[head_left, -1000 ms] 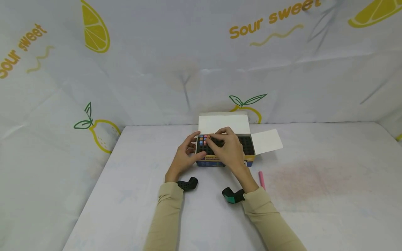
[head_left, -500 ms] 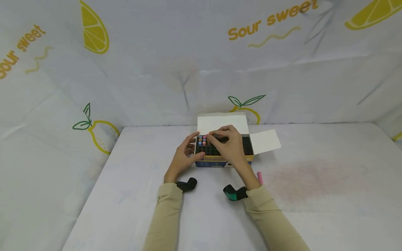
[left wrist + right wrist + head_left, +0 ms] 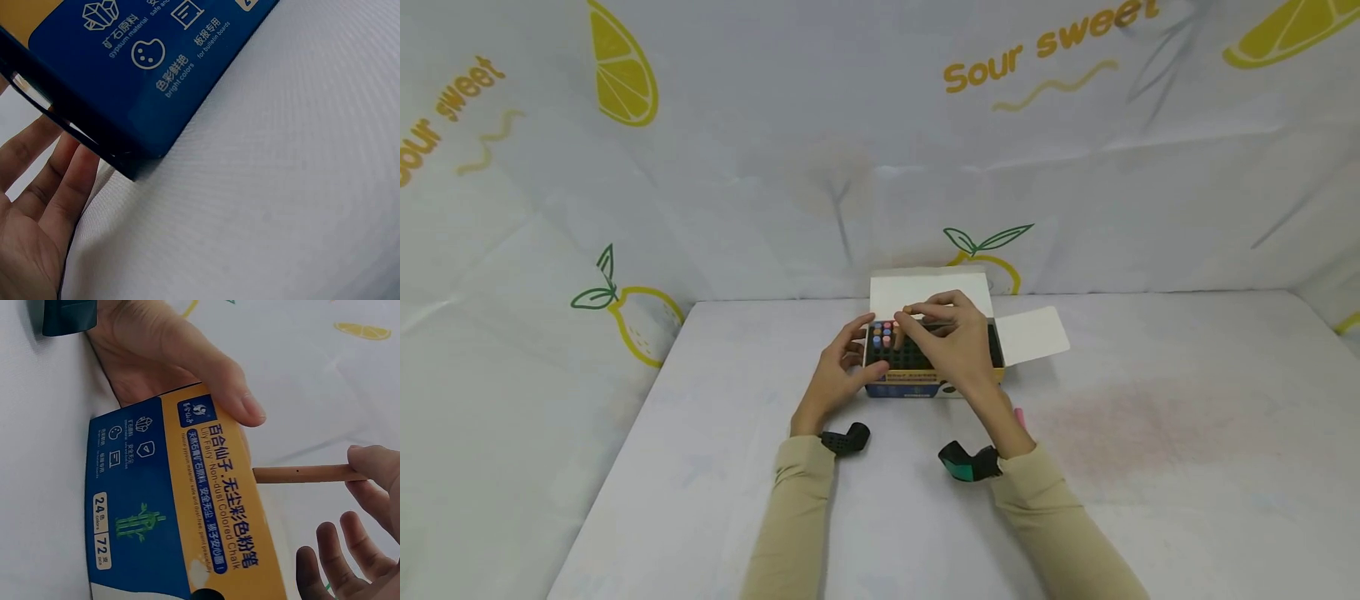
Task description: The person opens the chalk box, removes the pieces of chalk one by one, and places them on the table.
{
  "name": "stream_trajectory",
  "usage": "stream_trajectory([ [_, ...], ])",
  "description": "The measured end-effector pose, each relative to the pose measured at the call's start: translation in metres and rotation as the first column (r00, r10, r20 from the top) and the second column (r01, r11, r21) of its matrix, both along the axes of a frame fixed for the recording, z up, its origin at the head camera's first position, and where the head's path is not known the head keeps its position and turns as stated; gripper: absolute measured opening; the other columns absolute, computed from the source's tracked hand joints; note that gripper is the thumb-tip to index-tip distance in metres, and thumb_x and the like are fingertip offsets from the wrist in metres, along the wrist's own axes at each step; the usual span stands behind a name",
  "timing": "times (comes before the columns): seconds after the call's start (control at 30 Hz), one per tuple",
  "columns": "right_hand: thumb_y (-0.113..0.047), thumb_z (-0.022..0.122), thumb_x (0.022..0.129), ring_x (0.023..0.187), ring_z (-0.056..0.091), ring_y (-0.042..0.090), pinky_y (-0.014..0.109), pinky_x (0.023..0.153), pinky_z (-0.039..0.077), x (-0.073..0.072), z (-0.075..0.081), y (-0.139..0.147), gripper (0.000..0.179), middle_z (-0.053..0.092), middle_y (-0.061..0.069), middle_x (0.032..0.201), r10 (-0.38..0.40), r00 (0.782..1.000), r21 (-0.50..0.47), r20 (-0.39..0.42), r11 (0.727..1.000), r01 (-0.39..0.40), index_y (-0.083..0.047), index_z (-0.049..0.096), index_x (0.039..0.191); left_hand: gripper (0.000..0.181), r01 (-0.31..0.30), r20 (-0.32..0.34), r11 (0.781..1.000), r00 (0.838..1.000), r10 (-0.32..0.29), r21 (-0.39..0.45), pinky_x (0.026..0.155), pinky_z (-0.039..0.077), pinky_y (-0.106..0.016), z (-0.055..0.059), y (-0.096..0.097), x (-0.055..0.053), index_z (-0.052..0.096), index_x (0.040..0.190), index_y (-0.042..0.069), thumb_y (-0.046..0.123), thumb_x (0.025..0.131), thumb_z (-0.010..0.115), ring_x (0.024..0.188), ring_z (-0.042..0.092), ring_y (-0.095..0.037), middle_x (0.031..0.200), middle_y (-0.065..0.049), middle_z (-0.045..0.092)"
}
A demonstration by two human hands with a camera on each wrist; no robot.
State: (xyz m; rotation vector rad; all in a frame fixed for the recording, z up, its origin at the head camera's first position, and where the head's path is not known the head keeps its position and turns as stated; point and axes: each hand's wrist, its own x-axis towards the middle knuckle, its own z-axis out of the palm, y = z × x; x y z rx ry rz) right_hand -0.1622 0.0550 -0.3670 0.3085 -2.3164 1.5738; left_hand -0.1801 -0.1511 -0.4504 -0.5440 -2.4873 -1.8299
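Pinching the brown chalk stick (image 3: 300,474) by its upper end in the right hand (image 3: 957,343), gripping the open chalk box (image 3: 128,481) at its left end with the left hand (image 3: 835,375); can't see past the box front to the stick's lower end. Probably on the lift-out step, just beside the coloured sticks (image 3: 877,332) standing in the box. Should next pull straight up until clear, without snapping it or tipping the box.
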Motion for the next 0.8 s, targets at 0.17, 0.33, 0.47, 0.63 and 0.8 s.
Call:
stream_trajectory([
  [0.17,-0.02,0.083,0.087,0.084,0.07,0.028,0.024,0.07,0.054,0.007,0.004,0.004,0.025,0.063,0.014,0.103,0.025,1.0,-0.01,0.01,1.0,-0.025,-0.002,0.081,0.105,0.075,0.0,-0.01,1.0,1.0,0.0,-0.002,0.092,0.053,-0.036,0.0,0.001,0.0,0.043,0.155,0.029,0.025,0.089,0.078,0.104,0.059,-0.023,0.135,-0.018,0.059],
  [0.33,-0.02,0.083,0.086,0.081,0.064,0.022,0.023,0.068,0.054,0.016,0.006,0.009,0.026,0.064,0.012,0.103,0.044,0.999,-0.01,0.028,0.999,-0.043,-0.002,0.081,0.104,0.075,0.002,-0.007,1.0,1.0,-0.002,-0.002,0.092,0.053,-0.034,0.0,0.001,0.001,0.043,0.155,0.029,0.024,0.09,0.078,0.103,0.059,-0.023,0.136,-0.017,0.058],
  [0.47,-0.02,0.084,0.086,0.076,0.061,0.018,0.023,0.063,0.053,0.023,0.007,0.013,0.025,0.064,0.01,0.102,0.057,0.998,0.003,0.03,0.998,-0.057,-0.001,0.081,0.102,0.074,0.001,0.002,1.0,1.0,-0.001,-0.001,0.093,0.052,-0.033,-0.001,0.0,0.0,0.043,0.155,0.029,0.025,0.09,0.078,0.103,0.058,-0.022,0.136,-0.017,0.057],
  [0.63,-0.017,0.084,0.086,0.073,0.06,0.013,0.022,0.061,0.053,0.032,0.008,0.016,0.02,0.063,0.011,0.099,0.082,0.997,0.013,0.01,0.996,-0.083,-0.001,0.082,0.098,0.075,-0.001,0.007,1.0,1.0,0.001,-0.003,0.096,0.051,-0.039,-0.002,0.0,0.0,0.042,0.156,0.028,0.026,0.09,0.077,0.105,0.056,-0.024,0.137,-0.018,0.056],
  [0.8,-0.015,0.084,0.086,0.071,0.058,0.017,0.024,0.056,0.048,0.043,0.011,0.021,0.016,0.062,0.009,0.097,0.105,0.994,0.022,-0.002,0.994,-0.105,-0.003,0.083,0.096,0.075,-0.008,0.012,1.0,1.0,0.008,-0.011,0.098,0.049,-0.043,-0.002,0.001,0.001,0.042,0.156,0.03,0.033,0.09,0.078,0.106,0.056,-0.026,0.138,-0.018,0.054],
])
